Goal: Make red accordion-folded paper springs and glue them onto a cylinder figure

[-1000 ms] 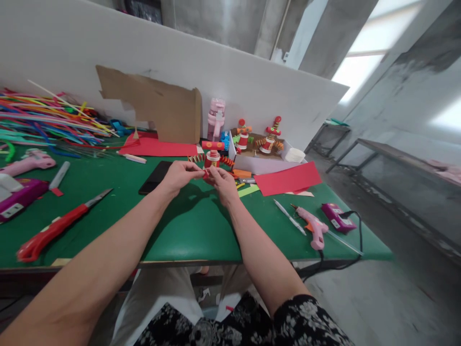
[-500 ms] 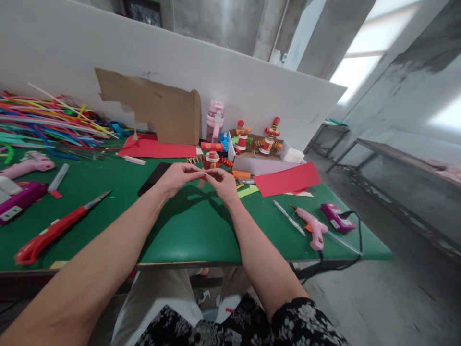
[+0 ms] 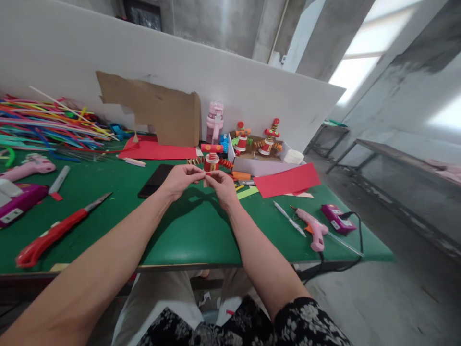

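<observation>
My left hand and my right hand meet above the green table, fingertips pinched together on a small piece of red paper. It is mostly hidden by the fingers, and a pale side of it shows below them. Right behind the fingertips stands a paper figure with a red cup-like body, a red rolled tube on top and folded zigzag arms. A black phone lies just left of my left hand. Beside my right hand are an orange piece, scissors and a light green strip.
Red paper sheets lie at right, near a white pen and a pink glue gun with a cord. A box holds two similar figures. At left are a red-handled knife and colourful pipe cleaners.
Both hands stay in nearly the same place. The fingertips have shifted slightly around the small paper piece, and less of its red side shows. The camera view has tilted very slightly.
</observation>
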### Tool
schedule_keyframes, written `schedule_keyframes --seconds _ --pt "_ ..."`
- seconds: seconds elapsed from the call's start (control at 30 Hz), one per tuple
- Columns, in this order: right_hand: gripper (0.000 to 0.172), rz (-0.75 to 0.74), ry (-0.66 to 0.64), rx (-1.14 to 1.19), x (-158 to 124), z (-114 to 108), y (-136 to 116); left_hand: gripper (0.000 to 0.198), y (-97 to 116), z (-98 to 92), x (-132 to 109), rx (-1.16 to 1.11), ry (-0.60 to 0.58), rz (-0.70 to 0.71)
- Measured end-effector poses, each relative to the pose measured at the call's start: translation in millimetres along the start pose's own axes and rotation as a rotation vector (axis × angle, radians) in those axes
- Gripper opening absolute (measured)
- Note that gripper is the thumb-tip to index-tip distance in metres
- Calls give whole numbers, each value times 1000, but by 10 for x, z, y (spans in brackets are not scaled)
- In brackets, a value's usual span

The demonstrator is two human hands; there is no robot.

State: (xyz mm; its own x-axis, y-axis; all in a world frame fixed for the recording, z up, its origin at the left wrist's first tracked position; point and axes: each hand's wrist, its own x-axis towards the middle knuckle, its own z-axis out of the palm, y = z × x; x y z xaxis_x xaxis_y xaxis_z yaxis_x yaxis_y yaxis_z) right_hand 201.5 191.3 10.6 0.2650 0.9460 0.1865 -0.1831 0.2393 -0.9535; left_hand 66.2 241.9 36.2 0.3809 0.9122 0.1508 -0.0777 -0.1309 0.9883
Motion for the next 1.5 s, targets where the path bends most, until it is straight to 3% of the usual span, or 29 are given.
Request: schedule_keyframes --seconds 0.2,0.33,0.63,0.77,0.97,1.07,1.2,1.37,1.5 --pt "30 110 -14 63 -12 -42 -29 36 -11 -10 -6 -68 -49 -83" --pt "31 188 -48 58 -23 -45 -52 37 -12 -30 5 17 -25 -40" --pt "30 79 61 22 2 -7 -13 40 -19 11 -29 120 -197 -35" --pt "31 120 32 90 -5 -4 -3 34 -28 38 -31 134 -183 47" --pt "34 271 26 168 0 0 -46 31 -38 27 1 82 -145 8" --pt "37 238 3 146 -4 3 -39 31 -24 -3 4 110 -142 12" --pt "36 159 62 87 -2 -5 10 36 6 -21 -19 104 -239 -47" --pt "34 -23 122 -114 -13 35 23 44 -2 13 -36 95 -208 -30" --pt "38 74 80 -3 -17 66 -2 42 -28 38 -23 87 -166 37"
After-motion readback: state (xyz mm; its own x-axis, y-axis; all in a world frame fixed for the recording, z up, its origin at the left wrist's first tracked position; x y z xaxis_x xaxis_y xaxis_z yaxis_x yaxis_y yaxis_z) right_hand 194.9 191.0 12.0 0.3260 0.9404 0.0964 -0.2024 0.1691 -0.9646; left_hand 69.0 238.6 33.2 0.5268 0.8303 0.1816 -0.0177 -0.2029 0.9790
